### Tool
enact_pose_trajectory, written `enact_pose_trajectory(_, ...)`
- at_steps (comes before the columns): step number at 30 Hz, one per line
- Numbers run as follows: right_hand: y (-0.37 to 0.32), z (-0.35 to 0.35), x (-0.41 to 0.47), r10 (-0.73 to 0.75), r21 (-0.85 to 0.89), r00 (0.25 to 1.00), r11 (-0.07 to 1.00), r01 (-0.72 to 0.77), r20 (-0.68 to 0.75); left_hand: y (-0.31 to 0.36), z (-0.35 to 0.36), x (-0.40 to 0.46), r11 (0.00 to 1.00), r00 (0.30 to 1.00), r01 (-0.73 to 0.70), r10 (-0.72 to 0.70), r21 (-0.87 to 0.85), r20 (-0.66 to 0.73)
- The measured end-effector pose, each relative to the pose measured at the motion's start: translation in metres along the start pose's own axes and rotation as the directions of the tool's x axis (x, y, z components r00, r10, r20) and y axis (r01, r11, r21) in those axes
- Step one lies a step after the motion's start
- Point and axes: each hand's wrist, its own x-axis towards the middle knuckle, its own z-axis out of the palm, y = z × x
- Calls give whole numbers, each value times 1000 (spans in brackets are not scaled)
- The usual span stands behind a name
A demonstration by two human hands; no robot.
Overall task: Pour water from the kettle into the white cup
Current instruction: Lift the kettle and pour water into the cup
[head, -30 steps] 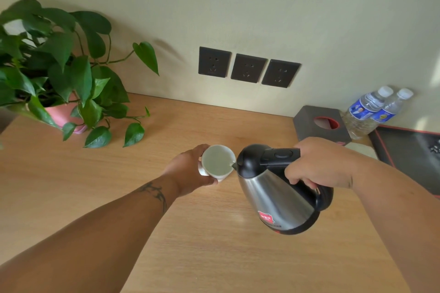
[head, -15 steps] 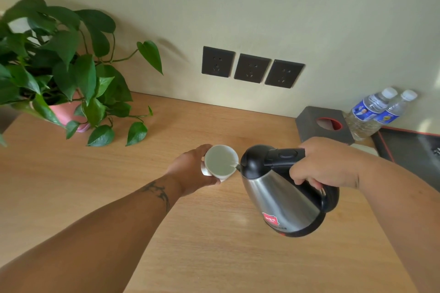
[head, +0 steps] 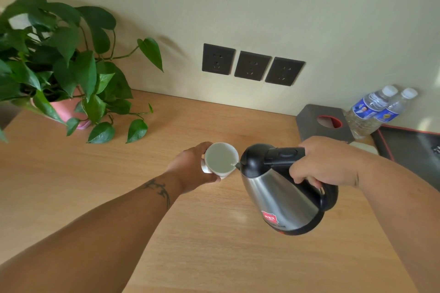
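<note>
my left hand (head: 192, 169) grips the round white cup (head: 221, 160); right hand (head: 326, 162) clasps the steel kettle (head: 281, 197), tilted toward nine o'clock over the wooden desk (head: 214, 245).

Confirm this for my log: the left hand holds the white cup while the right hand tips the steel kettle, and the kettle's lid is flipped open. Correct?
Not quite. In the head view the kettle has its black lid shut; the rest stands: left hand holds the white cup, right hand tips the kettle.

- Bare wooden table (head: 214, 245) below and near side of both hands.
- Left of left hand (head: 190, 169): open, then potted plant (head: 59, 71).
- Beyond right hand (head: 326, 162): tissue box (head: 321, 121), water bottles (head: 376, 112), dark tray (head: 412, 150).
</note>
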Motion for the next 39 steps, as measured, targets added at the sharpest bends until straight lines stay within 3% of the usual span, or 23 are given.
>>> enact_pose_trajectory(26,12,5,9,-18,28,1000,999,18,-1,-2,1,0,1000,1000,-4,4,-4,-4)
enact_pose_trajectory(39,38,24,8,-93,170,995,980,99,-42,-2,1,-2,1000,1000,-16,16,-12,-6)
